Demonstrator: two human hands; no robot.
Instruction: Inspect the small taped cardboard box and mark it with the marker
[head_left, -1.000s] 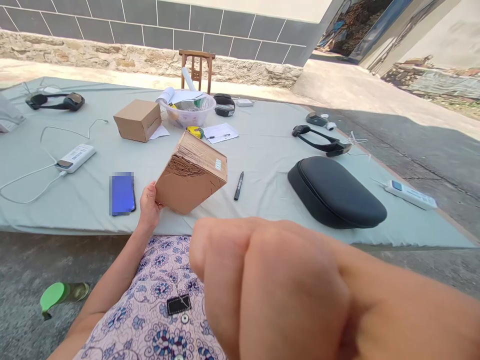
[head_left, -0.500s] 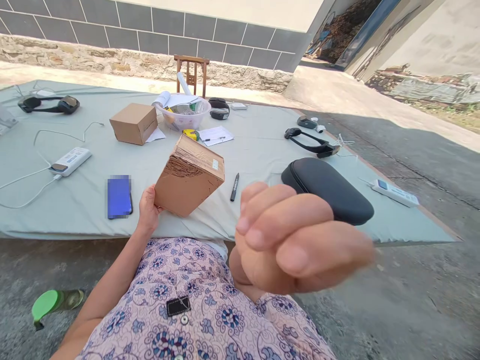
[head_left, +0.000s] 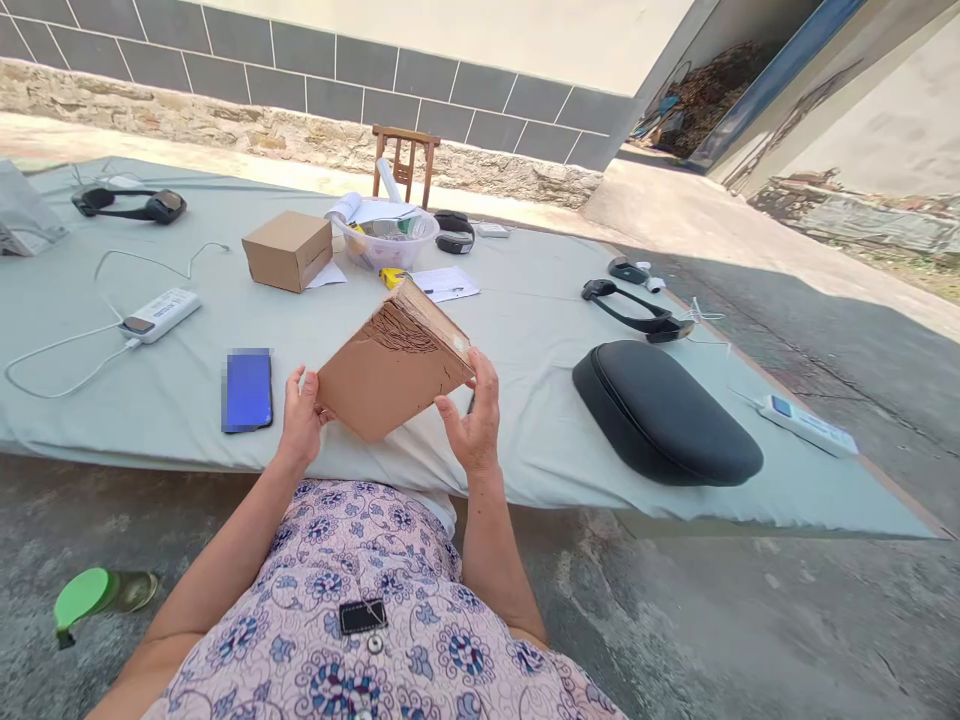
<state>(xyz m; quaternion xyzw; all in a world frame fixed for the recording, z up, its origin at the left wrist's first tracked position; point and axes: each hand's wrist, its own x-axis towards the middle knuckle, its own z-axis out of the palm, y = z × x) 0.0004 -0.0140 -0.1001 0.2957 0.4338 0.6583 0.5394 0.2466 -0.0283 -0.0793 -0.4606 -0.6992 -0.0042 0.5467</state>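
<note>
A brown cardboard box [head_left: 390, 365] with torn tape marks is tilted above the near edge of the grey-green sheet [head_left: 525, 300]. My left hand [head_left: 302, 420] grips its left lower corner, fingers curled round it. On the box's right side, my right hand [head_left: 474, 415] holds the edge with thumb and fingers. A blue phone [head_left: 247, 390] lies just left of my left hand.
A second cardboard box [head_left: 289, 250], a clear bowl [head_left: 390, 240] of items, papers, a black case [head_left: 664, 410], headsets [head_left: 637, 305], white power banks [head_left: 161, 312] with cables and a wooden chair [head_left: 405, 160] lie around. A green-capped bottle [head_left: 94, 595] is on the ground.
My right hand came down from close in front of the camera and took hold of the box's right side. The box tilted flatter toward me.
</note>
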